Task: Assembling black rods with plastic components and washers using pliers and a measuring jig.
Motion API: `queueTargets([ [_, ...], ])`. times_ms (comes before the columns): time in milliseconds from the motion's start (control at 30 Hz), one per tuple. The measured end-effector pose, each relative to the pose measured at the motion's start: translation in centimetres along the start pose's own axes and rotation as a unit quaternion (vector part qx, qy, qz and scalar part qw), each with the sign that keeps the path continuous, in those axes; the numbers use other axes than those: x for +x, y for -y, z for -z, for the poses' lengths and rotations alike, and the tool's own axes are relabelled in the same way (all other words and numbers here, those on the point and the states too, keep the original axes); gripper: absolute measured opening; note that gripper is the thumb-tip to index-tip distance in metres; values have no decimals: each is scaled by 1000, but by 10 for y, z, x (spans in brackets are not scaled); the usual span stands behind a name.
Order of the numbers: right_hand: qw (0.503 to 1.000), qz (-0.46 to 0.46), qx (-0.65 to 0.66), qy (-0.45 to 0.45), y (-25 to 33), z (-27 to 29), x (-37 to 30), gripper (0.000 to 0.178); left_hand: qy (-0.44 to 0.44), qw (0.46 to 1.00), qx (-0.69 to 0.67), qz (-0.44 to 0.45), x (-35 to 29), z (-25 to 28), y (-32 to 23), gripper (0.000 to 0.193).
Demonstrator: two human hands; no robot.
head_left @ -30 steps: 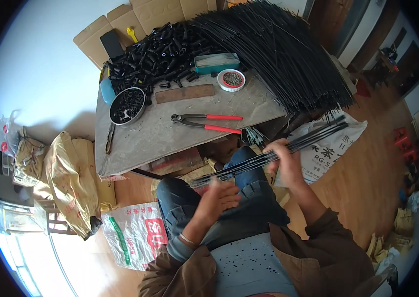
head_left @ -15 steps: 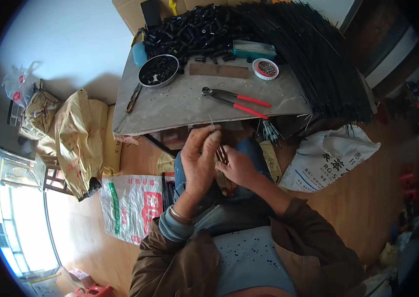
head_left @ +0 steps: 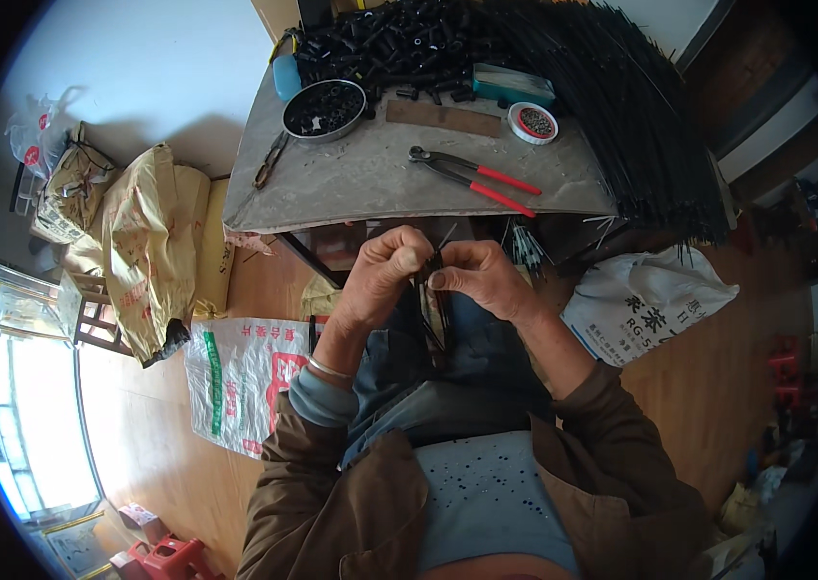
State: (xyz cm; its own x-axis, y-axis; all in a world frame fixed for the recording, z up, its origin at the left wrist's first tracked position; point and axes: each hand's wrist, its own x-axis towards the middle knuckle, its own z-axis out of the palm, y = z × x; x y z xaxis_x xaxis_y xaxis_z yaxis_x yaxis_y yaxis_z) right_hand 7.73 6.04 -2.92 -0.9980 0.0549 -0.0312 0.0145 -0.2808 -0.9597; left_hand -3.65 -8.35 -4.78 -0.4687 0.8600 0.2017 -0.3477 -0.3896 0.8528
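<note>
Above my lap, just off the table's near edge, my left hand point(head_left: 389, 274) and my right hand point(head_left: 478, 277) are close together, both closed in a pinch. Between them is a small bunch of thin black rods point(head_left: 434, 324), hanging down toward my knees. One dark tip point(head_left: 446, 235) pokes up between the fingertips. The right thumb and fingers press on the rods; the left fingers meet at their upper end, and what exactly they grip is partly hidden. Red-handled pincers point(head_left: 486, 186) lie on the table point(head_left: 351, 188) beyond my hands.
On the table are a bowl of black parts point(head_left: 324, 111), a small dish of metal bits point(head_left: 532, 123), a wooden strip point(head_left: 443, 118), a teal box point(head_left: 513, 85), pliers point(head_left: 272, 159), heaped black tubes point(head_left: 399, 43) and long black rods point(head_left: 621, 116). Sacks point(head_left: 655, 300) stand on the floor.
My right hand has come up and right, now pinching beside the left fingertips. The thin pale wire tip at my left fingers no longer shows; a dark tip does. The view has shifted slightly.
</note>
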Motion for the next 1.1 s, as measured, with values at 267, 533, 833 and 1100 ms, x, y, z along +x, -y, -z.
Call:
queueTargets([
  [267, 998, -16, 36, 50, 3, 8, 3, 14, 90, 992, -91, 15, 7, -5, -7, 33],
  [533, 969, 105, -54, -218, -18, -34, -3, 15, -231, 966, -106, -38, 6, -45, 3, 16],
  [833, 969, 51, -147, -191, -13, -22, 17, 6, -276, 959, -17, -63, 12, -45, 7, 14],
  [1100, 990, 30, -75, -115, -6, -2, 42, 11, -307, 729, 594, -146, 110, 89, -56, 18],
])
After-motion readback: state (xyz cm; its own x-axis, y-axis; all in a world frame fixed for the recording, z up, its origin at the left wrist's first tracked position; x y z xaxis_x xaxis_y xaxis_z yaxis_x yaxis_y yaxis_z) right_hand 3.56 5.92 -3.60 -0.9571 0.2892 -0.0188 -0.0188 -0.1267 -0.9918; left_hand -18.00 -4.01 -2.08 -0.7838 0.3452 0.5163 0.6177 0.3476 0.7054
